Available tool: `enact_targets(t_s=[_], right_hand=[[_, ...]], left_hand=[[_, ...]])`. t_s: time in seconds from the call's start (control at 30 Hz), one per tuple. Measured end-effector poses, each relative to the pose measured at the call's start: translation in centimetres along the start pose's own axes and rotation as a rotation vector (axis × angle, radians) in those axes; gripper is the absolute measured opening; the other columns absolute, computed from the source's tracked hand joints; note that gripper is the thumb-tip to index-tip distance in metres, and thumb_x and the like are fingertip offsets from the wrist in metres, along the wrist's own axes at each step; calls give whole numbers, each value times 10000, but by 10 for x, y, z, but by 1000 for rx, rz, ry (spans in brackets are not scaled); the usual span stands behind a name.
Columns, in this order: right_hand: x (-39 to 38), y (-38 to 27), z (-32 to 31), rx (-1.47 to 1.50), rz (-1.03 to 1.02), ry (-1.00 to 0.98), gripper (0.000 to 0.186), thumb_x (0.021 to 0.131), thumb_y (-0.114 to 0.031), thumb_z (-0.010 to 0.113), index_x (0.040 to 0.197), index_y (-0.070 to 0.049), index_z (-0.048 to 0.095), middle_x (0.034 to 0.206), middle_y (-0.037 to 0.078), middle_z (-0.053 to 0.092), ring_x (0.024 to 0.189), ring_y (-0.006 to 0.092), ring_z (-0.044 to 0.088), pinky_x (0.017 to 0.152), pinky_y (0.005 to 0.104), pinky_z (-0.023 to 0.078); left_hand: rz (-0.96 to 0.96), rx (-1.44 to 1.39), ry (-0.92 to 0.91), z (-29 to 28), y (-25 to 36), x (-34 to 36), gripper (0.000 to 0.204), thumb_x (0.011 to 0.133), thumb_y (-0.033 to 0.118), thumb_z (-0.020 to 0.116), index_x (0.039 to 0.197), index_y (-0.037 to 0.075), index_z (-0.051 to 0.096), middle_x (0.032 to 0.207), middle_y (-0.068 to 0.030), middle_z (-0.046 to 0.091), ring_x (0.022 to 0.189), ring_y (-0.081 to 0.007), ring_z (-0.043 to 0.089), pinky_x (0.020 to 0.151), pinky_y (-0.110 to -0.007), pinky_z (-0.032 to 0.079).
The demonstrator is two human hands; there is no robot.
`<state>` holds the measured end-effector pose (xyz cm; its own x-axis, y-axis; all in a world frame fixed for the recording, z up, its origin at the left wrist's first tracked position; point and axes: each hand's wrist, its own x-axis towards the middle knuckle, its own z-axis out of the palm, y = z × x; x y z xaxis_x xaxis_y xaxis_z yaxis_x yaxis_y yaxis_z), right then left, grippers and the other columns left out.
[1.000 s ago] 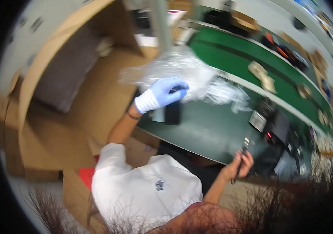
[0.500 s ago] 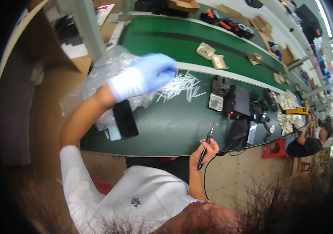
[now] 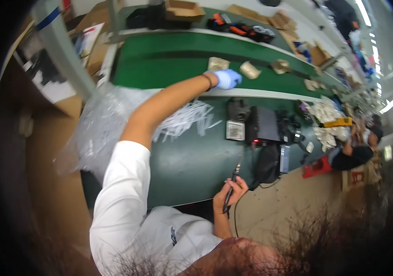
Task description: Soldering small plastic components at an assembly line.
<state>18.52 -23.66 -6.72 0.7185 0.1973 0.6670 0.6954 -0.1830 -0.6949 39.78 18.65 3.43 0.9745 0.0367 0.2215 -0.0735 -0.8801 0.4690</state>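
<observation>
Left hand (image 3: 227, 78): blue-gloved, arm stretched out over the green conveyor belt (image 3: 159, 50), fingers curled together; whether it grips anything cannot be told. Nearest items: a tan packet (image 3: 218, 64) just beyond the glove and a beige rolled piece (image 3: 250, 70) beside it. Right hand (image 3: 230, 193): bare, near the bench's front edge, pinching a slim soldering iron (image 3: 231, 186) pen-fashion. White strips (image 3: 182, 122) lie under the forearm, beside a clear plastic bag (image 3: 97, 129).

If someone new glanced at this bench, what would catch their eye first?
The left hand, in a blue glove, stretches far out over the green belt toward the small tan parts. Nearer, the bare right hand holds a thin pen-like tool, and white strips lie beside crumpled clear plastic.
</observation>
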Motion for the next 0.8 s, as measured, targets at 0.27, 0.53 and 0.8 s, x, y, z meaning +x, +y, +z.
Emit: enact_targets(t_s=[0.27,0.53,0.8], right_hand=[[12,-2,-26,-109,-245,-91,48,1050,-12,631,1053,26,659,1307,257,579,1048,326,695,943,388,617],[24,-6,-16,-42,-428,-286,180,1098,22,506,1101,57,682,1323,341,617,1100,403,728,915,427,647],[23,-18,-2,-63,-379,-297,138,1066,25,559,1119,20,686,1321,333,617,1166,441,687,962,478,616]], left_hand=[[62,152,156,-214,176,-296,162,975,210,669,1016,59,714,997,-146,735,970,-352,715,861,-471,577],[-965,667,1182,-262,29,-662,195,896,213,779,978,41,737,908,-144,744,822,-314,726,782,-408,591],[-1730,915,697,-299,-156,-866,770,796,471,874,1488,269,602,1475,-149,634,1366,-326,609,1136,-445,505]])
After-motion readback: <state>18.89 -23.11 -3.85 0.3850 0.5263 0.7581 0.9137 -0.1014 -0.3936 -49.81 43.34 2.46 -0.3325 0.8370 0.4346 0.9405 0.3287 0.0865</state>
